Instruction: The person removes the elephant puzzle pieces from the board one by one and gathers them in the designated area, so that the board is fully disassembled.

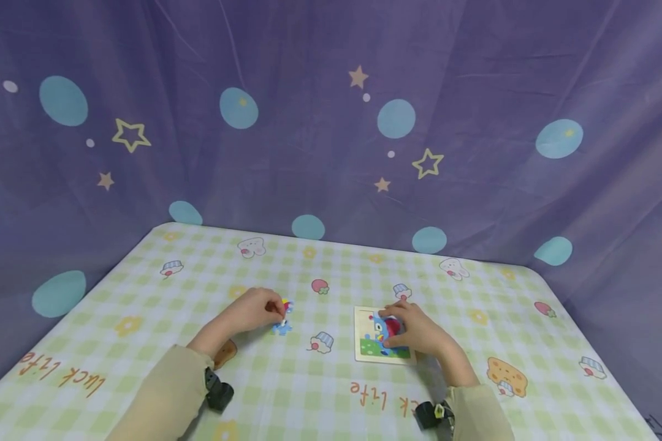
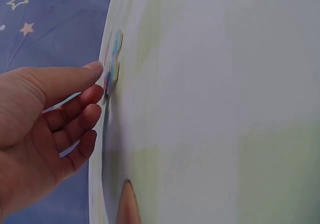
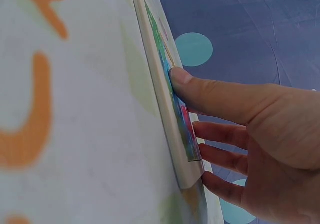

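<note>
At lower centre, the left hand is pinching a blue puzzle piece, its grip nearly closed; at lower right of centre, the right hand is resting, grip spread, on the puzzle board. Assembly is apparently nearing completion, the outlying piece awaiting placement.

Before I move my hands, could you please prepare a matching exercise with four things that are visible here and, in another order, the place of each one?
Things
1. pale-framed square puzzle board
2. loose blue puzzle piece
3. green-and-white checked tablecloth
4. purple curtain with stars and blue ovals

Places
A. hanging behind the tablecloth
B. touched by the right hand
C. spread beneath the puzzle board
D. at the fingertips of the left hand

Right pairs: 1-B, 2-D, 3-C, 4-A.
</note>
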Demonstrator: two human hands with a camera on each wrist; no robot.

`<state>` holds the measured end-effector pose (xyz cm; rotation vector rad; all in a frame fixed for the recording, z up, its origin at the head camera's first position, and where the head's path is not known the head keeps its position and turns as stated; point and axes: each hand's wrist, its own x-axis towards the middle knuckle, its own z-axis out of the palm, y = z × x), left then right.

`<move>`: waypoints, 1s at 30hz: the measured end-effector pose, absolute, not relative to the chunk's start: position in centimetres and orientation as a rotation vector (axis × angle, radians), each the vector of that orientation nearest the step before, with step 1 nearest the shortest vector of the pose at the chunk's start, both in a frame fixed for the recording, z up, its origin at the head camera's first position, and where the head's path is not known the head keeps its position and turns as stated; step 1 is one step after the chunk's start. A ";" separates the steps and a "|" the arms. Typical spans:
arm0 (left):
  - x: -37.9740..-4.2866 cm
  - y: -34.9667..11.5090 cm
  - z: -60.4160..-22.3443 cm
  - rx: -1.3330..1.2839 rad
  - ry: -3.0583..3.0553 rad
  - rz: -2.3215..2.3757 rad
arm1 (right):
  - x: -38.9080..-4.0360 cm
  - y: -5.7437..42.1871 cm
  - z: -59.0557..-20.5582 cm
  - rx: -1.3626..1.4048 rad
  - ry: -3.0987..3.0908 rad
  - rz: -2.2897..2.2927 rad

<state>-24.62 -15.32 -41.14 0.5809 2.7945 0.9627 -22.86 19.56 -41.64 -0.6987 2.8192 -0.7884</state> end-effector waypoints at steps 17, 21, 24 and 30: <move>-24.2 -10.5 -40.2 0.774 2.739 1.019 | -22.9 19.6 -41.5 -0.679 2.805 -0.782; -23.9 -9.2 -40.2 0.811 2.730 1.020 | -22.8 19.6 -41.5 -0.676 2.800 -0.788; -23.7 -8.2 -40.2 0.826 2.717 1.009 | -22.8 19.6 -41.5 -0.659 2.802 -0.790; -23.4 -6.2 -40.2 0.823 2.710 0.934 | -22.9 19.6 -41.6 -0.649 2.824 -0.766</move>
